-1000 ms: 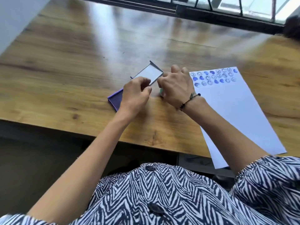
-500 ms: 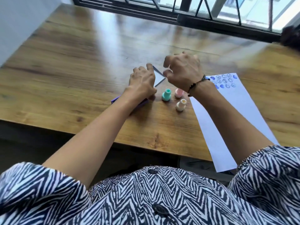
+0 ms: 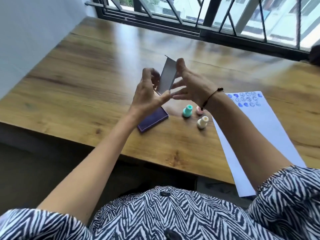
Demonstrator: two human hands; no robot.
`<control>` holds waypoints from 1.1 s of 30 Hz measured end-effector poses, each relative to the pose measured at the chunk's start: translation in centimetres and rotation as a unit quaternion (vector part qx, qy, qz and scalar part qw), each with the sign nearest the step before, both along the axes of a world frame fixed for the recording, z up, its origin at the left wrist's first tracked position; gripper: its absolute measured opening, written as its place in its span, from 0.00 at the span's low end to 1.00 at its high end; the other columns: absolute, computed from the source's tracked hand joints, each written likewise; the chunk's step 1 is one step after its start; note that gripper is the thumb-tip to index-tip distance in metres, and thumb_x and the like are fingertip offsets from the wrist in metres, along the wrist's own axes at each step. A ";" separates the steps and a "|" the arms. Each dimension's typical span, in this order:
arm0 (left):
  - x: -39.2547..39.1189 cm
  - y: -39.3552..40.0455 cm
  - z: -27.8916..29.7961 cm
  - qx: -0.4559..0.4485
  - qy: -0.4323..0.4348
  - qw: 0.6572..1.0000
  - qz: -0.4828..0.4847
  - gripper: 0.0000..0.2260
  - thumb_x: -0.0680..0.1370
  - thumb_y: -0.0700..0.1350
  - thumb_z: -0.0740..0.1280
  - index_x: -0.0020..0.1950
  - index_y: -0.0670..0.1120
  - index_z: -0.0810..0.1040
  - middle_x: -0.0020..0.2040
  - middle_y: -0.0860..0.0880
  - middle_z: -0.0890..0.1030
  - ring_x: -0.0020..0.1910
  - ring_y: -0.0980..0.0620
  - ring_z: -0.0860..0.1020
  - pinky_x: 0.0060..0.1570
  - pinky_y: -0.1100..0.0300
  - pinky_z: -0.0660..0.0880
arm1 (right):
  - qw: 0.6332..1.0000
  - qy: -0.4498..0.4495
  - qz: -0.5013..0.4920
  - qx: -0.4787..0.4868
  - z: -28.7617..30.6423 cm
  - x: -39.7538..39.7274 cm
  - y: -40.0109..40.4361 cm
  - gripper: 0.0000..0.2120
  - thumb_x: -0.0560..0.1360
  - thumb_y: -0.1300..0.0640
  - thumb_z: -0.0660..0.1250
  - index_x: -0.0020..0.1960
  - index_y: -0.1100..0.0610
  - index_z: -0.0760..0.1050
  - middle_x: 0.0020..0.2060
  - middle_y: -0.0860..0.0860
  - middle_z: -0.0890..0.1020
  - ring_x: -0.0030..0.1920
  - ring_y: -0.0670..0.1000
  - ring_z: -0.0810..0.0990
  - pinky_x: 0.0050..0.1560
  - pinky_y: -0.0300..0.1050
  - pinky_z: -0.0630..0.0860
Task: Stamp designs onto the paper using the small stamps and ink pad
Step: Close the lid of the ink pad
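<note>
The purple ink pad [image 3: 153,121] lies on the wooden table [image 3: 86,94], partly hidden under my left wrist. Its grey lid [image 3: 167,75] stands tilted up above the pad's far end. My left hand [image 3: 149,94] grips the lid's left and lower edge. My right hand [image 3: 190,85] holds its right edge with the thumb near the top and the fingers spread. Three small stamps stand right of the pad: teal [image 3: 187,110], pink [image 3: 199,110] half behind my right wrist, and cream [image 3: 202,122]. The white paper [image 3: 259,135] lies at the right with blue stamped marks [image 3: 245,100] along its far end.
The table's near edge [image 3: 173,165] runs just in front of my lap, and the paper overhangs it. A barred window [image 3: 225,19] lines the far side. A white wall [image 3: 26,32] borders the left.
Both hands have risen from the table and the lid has swung up from lying flat to standing tilted between them. The three stamps, hidden under my right hand a second ago, stand uncovered.
</note>
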State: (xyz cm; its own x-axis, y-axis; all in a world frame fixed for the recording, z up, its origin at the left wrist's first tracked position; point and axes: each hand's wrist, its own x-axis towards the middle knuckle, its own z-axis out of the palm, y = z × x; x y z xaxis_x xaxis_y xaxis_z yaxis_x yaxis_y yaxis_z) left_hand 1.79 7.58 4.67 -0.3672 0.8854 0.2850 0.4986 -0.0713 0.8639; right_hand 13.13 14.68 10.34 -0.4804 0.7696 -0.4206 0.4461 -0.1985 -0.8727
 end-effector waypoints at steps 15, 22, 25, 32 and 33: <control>-5.7 -6.7 -3.5 -0.129 0.030 0.977 -0.168 0.53 0.61 0.51 0.77 0.71 0.58 0.39 0.70 0.41 0.64 0.63 0.74 0.63 0.59 0.78 0.62 | 0.983 -0.031 -0.020 0.177 -2.8 -0.3 -6.1 0.27 0.64 0.49 0.74 0.56 0.56 0.66 0.54 0.53 0.73 0.57 0.54 0.73 0.52 0.43 0.71; -5.2 -9.4 -5.5 -0.151 0.187 0.965 -0.105 0.58 0.56 0.67 0.69 0.69 0.56 0.30 0.65 0.42 0.67 0.61 0.46 0.66 0.66 0.50 0.61 | 0.894 -0.241 0.104 0.363 -6.6 -0.4 -9.9 0.32 0.62 0.49 0.72 0.60 0.58 0.64 0.58 0.57 0.73 0.57 0.60 0.69 0.60 0.54 0.67; -5.1 -9.5 -5.6 -0.147 0.186 0.966 -0.106 0.58 0.56 0.66 0.70 0.69 0.55 0.29 0.67 0.44 0.67 0.65 0.48 0.63 0.69 0.51 0.53 | 0.885 -0.269 0.116 0.362 -6.9 -0.9 -10.0 0.33 0.61 0.49 0.73 0.61 0.58 0.64 0.60 0.57 0.71 0.58 0.60 0.69 0.61 0.55 0.67; -5.1 -9.7 -4.9 -0.148 0.182 0.965 -0.115 0.59 0.58 0.63 0.71 0.68 0.55 0.28 0.70 0.45 0.66 0.68 0.55 0.57 0.73 0.46 0.48 | 0.891 -0.260 0.107 0.356 -7.1 -1.1 -10.1 0.34 0.60 0.49 0.74 0.60 0.58 0.64 0.60 0.57 0.70 0.59 0.60 0.68 0.61 0.53 0.68; -5.1 -9.7 -4.8 -0.148 0.179 0.966 -0.117 0.58 0.58 0.63 0.71 0.68 0.55 0.27 0.70 0.45 0.66 0.68 0.55 0.57 0.73 0.46 0.49 | 0.893 -0.258 0.104 0.354 -7.1 -1.1 -10.1 0.34 0.60 0.48 0.74 0.60 0.58 0.64 0.61 0.57 0.70 0.59 0.60 0.68 0.61 0.54 0.68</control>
